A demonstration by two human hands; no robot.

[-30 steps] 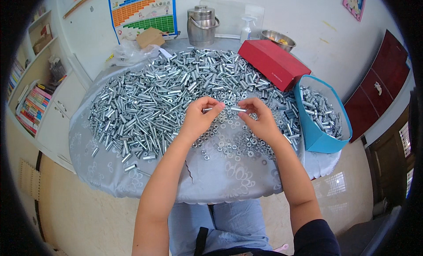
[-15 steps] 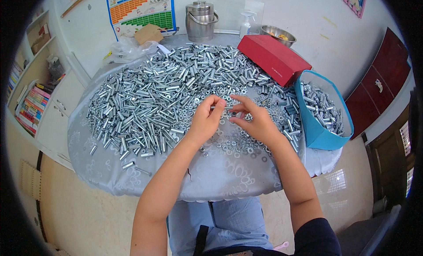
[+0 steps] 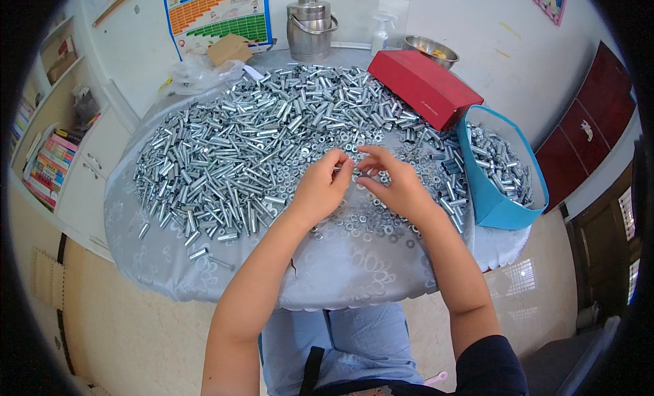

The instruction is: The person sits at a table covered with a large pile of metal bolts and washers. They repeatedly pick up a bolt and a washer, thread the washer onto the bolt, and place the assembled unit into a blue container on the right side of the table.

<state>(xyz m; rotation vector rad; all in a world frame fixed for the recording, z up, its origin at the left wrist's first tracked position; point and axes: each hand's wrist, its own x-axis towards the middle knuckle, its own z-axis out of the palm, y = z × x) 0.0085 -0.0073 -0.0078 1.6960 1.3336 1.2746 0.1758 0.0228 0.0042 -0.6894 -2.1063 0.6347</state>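
Observation:
Above the near middle of a wide spread of metal hardware, my two hands face each other almost fingertip to fingertip. My left hand (image 3: 321,190) is closed in a pinch, thumb against the fingers; what it grips is mostly hidden by the fingers. My right hand (image 3: 398,186) has its thumb and fingers apart and bent, close to the left fingertips, and nothing shows in it. Beneath both lie loose washers and nuts (image 3: 368,222). Left of and beyond them spreads a heap of silvery metal sleeves and bolts (image 3: 218,157).
A blue fabric bin (image 3: 501,212) of metal sleeves and bolts stands at the right edge. Behind it is a red box (image 3: 426,86). A steel pot (image 3: 310,31), a spray bottle (image 3: 380,36) and a steel bowl (image 3: 436,54) line the back. A plastic bag (image 3: 201,72) lies back left.
A thin silvery piece that showed between the hands is now mostly hidden at my left fingertips. The right fingers have drawn slightly away; the arms have hardly moved.

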